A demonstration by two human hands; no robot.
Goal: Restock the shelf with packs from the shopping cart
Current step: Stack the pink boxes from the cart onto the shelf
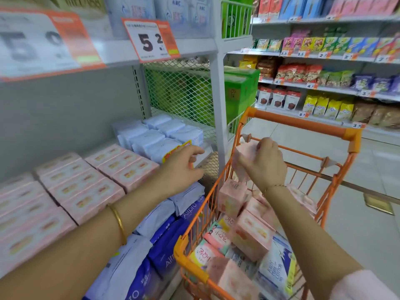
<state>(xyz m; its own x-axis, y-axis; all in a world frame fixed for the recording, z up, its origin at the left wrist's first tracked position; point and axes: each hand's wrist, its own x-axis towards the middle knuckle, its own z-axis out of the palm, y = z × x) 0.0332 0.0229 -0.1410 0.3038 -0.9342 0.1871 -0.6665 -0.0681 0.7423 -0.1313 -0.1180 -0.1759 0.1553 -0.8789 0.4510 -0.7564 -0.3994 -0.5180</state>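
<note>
Restocking under way. The shelf (65,118), to the left of the shopping cart (298,124), already carries close rows of pink boxes (86,187) lying flat. At its end nearest the cart sits a block of pale blue soft packs (155,137). This tier looks largely filled along its deck, with free height above the rows. One tier lower, just left of the cart's near corner, stand purple-and-white packs (168,232). The cart's basket holds a loose heap of stock: cart boxes (251,234) of the same pink design, Kotex packs (214,234) and a white-and-blue cotton pack (275,267). On this evidence a good share of the load is not yet shelved. The pink pack (242,156) in transfer is above the cart's basket, just below the cart handle and clear of the heap; blur hides its print. The right hand (264,167) grips it, fingers curled over its upper edge. The left hand (184,167) is left of the cart at the shelf's front edge, fingers loosely curled with nothing seen in them; contact with the edge cannot be told.
</note>
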